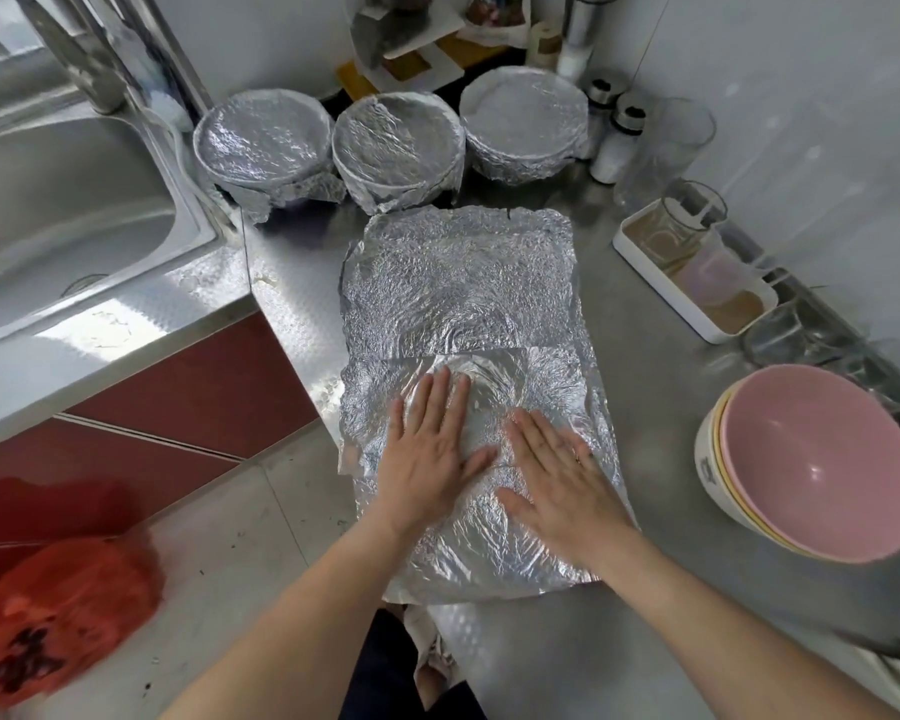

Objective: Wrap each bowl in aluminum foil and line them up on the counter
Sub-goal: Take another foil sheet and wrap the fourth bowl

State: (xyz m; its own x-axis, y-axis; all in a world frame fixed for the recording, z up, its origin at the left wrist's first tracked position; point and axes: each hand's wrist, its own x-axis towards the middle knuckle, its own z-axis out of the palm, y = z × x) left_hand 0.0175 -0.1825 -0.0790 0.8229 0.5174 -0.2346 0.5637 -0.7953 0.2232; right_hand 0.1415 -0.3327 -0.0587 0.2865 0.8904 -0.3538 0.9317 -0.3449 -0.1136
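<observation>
Under left hand (430, 454), right hand (559, 488): foil (489, 556)

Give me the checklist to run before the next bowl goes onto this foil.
1. Hands free: left hand and right hand lie flat on the near foil sheet, holding nothing. Ok.
2. Near foil sheet smooth: crinkled, with a round crease. Not ok.
3. Anything under that sheet: cannot tell.
4. Next bowl at hand: stack of bowls, pink on top, stands at the right. Ok.
5. Wrapped bowls in a row: three at the back of the counter. Ok.
6. Spare foil: second foil sheet lies behind the near one. Ok.
</observation>
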